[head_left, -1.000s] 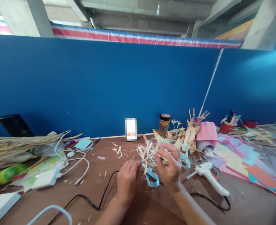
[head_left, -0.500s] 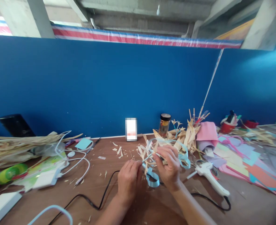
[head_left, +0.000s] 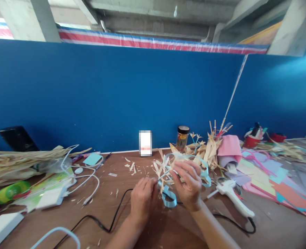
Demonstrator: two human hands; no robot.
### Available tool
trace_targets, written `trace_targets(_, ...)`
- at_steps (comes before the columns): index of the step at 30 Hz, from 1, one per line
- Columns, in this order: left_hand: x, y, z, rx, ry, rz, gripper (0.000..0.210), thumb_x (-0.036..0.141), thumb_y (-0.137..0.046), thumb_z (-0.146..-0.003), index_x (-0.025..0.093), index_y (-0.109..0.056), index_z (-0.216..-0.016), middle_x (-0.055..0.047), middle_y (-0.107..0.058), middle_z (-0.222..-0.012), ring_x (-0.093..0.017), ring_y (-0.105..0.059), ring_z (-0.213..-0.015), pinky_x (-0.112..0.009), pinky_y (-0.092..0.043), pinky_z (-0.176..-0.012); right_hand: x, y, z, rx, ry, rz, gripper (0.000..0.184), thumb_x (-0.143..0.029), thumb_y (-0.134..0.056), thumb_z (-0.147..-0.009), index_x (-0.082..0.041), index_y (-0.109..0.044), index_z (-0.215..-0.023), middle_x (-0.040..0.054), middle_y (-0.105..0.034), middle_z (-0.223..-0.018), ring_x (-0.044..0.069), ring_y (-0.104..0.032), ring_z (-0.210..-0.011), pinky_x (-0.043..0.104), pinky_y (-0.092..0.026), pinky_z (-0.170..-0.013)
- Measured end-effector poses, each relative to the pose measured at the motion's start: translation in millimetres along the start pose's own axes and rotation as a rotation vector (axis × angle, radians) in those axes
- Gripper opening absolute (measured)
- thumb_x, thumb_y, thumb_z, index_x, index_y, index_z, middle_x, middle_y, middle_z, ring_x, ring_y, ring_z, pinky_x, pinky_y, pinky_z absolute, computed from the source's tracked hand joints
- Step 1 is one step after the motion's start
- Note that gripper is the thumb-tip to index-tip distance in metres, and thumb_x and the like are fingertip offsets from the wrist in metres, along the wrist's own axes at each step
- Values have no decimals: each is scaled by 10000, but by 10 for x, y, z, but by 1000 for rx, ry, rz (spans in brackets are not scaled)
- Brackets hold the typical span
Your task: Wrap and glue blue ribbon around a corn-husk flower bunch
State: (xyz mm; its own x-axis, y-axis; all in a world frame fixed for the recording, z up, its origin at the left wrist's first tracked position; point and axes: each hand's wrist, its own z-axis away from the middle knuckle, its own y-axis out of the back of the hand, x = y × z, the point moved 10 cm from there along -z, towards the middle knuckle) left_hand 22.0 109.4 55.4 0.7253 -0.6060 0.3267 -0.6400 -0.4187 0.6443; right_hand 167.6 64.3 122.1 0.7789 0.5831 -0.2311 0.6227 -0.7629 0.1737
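Note:
My left hand (head_left: 142, 199) is closed in a pinch on the lower end of a thin light-blue strip that runs up to the other hand. To its right, my right hand (head_left: 188, 185) grips the strip's upper part between thumb and fingers. Light-blue ribbon (head_left: 170, 203) curls below the fingers, and another loop of it lies behind the right hand. A pale husk flower (head_left: 159, 166) sits just beyond the fingertips, partly overlapped by the ribbon. Whether the strip is ribbon alone or ribbon wound on a stem, I cannot tell.
A white glue gun (head_left: 233, 197) lies right of my hands, its black cord (head_left: 101, 224) crossing the table. Behind stand a black-lidded jar (head_left: 182, 136) and dried husks (head_left: 212, 152). Coloured paper (head_left: 285, 186) spreads at right; white cables (head_left: 97, 180) and husk strips (head_left: 25, 162) lie left.
My right hand has shifted very slightly right, its fingers turned a little. My left hand and the things on the table look the same.

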Motion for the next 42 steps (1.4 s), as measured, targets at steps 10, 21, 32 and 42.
trace_targets(10, 47, 64, 8, 51, -28, 40, 100, 160, -475, -789, 181, -565, -828, -45, -591, -727, -167, -531, -717, -272, -402, -658, 22, -50, 19, -44, -7, -40, 294, -64, -639, -676, -236, -632, -915, 19, -671, -874, 172, -569, -851, 383, -433, -823)
trace_targets(21, 91, 47, -6, 16, -23, 119, 124, 153, -467, -786, 191, -581, -819, -41, -600, -724, -163, -534, -700, -270, -402, -647, 64, -29, 49, -13, -26, 14, 291, -100, -624, -704, -254, -620, -951, 24, -654, -887, 187, -551, -886, 385, -450, -807)
trace_targets(32, -667, -26, -47, 93, 587, 873, 158, 288, -558, -734, 146, -622, -759, -34, -612, -697, -137, -540, -662, -230, -411, -618, 88, -110, 64, -46, -154, -54, 343, -158, -552, -754, -175, -494, -1092, 120, -527, -1070, 244, -484, -1040, 461, -414, -875)
trace_targets(42, -1117, -266, 161, 274, 1094, 1519, 77, 151, -643, -667, 126, -572, -688, 16, -560, -622, -33, -485, -509, -153, -453, -553, -72, -429, 247, -272, -97, -132, 273, -111, -517, -754, -185, -535, -1017, 90, -570, -987, 209, -520, -964, 413, -433, -841)
